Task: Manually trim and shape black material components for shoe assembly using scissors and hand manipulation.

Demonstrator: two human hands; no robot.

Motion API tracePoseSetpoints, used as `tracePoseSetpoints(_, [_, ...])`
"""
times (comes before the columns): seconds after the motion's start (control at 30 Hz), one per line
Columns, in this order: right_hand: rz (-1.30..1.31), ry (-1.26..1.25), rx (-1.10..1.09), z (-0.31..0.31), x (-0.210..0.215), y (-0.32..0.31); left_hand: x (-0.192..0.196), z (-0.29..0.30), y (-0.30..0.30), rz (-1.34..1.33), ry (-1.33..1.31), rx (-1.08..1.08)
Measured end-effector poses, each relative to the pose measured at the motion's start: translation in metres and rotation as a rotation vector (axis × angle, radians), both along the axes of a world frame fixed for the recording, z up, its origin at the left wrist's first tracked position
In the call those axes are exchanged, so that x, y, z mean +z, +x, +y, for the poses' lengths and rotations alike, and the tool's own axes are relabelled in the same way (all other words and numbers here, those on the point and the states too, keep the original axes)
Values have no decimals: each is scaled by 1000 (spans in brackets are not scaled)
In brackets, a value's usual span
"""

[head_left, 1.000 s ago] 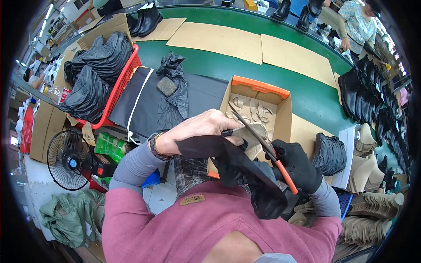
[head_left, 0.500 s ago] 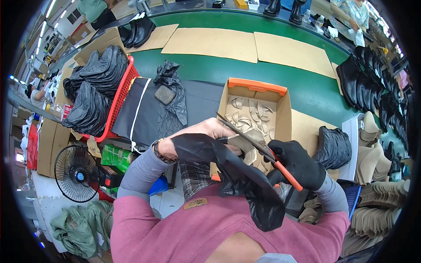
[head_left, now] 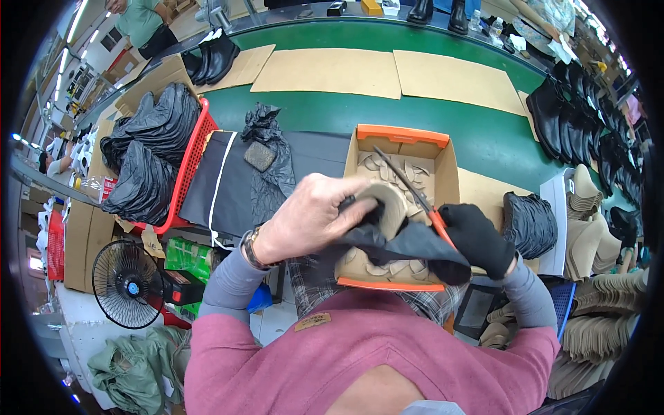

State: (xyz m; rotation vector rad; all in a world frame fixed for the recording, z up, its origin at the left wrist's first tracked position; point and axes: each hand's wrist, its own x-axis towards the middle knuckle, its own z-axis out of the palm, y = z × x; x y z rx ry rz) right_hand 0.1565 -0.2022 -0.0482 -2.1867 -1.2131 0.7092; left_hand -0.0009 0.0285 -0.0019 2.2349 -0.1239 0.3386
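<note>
My bare left hand is closed on a beige insole-like piece with thin black sheet material attached, which hangs toward my right hand. In a black glove, my right hand grips scissors with red-orange handles. Their dark blades point away to the upper left, just right of the beige piece; whether they touch it I cannot tell. Below both hands stands a cardboard box with orange ends. Several beige crescent-shaped scraps lie inside it. My hands hide part of the box.
A red basket at left holds black bundled pieces. A dark block sits on black sheets. Right of the box lies a black bundle, beside stacked beige insoles. Black boots line the far right; a fan stands left.
The beige piece has turned upright in my left hand. Its black material has swung up from my chest toward my right hand. The scissors have moved slightly farther from me.
</note>
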Motion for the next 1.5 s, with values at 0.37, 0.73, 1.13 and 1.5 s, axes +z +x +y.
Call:
tracePoseSetpoints(0.37, [-451, 567, 272, 33, -71, 19, 2, 0, 15, -559, 298, 250])
tracePoseSetpoints(0.73, [693, 334, 96, 52, 71, 4, -19, 0, 18, -940, 541, 80])
tracePoseSetpoints(1.13, [358, 957, 52, 49, 79, -16, -22, -7, 20, -743, 181, 151])
tracePoseSetpoints(1.5, [322, 1364, 187, 20, 78, -17, -11, -5, 18, -523, 149, 281])
